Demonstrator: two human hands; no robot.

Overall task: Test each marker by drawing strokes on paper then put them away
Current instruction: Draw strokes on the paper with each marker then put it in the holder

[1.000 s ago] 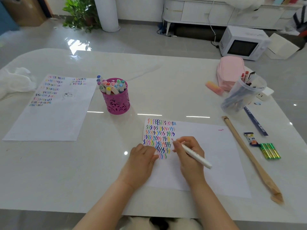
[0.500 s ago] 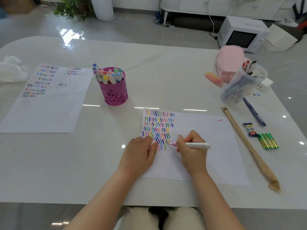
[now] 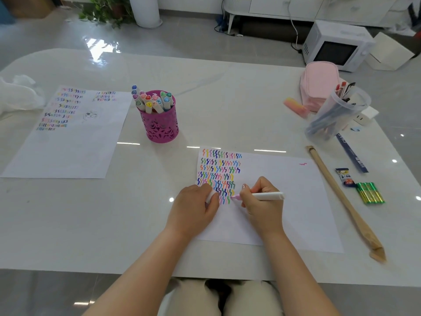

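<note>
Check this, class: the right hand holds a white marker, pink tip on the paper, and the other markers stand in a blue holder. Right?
Not quite: the holder is magenta, not blue, as the head view shows. The right hand does hold the white marker, pink tip on the paper.

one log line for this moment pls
step: stroke test | right hand: holds marker, pink tip at strokes on paper | left hand: holds cap, rests on paper | pink cup: holds other markers
</note>
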